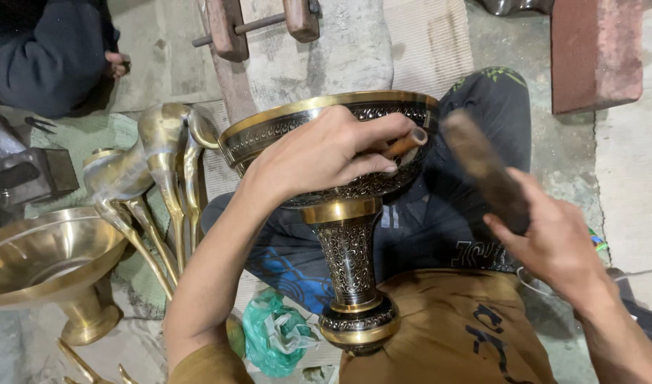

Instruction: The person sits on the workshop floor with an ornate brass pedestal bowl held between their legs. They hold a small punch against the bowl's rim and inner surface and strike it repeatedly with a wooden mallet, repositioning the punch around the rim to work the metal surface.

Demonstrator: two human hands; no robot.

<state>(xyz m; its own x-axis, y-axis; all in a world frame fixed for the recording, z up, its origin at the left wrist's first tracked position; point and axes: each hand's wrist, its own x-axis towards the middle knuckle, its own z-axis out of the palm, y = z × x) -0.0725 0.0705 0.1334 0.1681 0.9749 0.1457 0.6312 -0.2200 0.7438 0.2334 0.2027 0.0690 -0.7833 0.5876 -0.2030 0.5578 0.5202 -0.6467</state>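
Left hand (326,153) is clamping a small chisel (404,144) against the engraved brass goblet (343,213), which is resting across the lap; right hand (553,242) is gripping a blurred mallet (482,171). Risk, imo: an off-centre blow is skidding the chisel & scarring the pattern or fingers.

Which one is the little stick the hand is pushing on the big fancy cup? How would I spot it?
Find the black-and-gold goblet lying across the person's lap. The left hand rests on its wide bowl, and the short brown stick pokes out between those fingers, pointing right. It is thinner and lighter brown than the dark mallet in the right hand.
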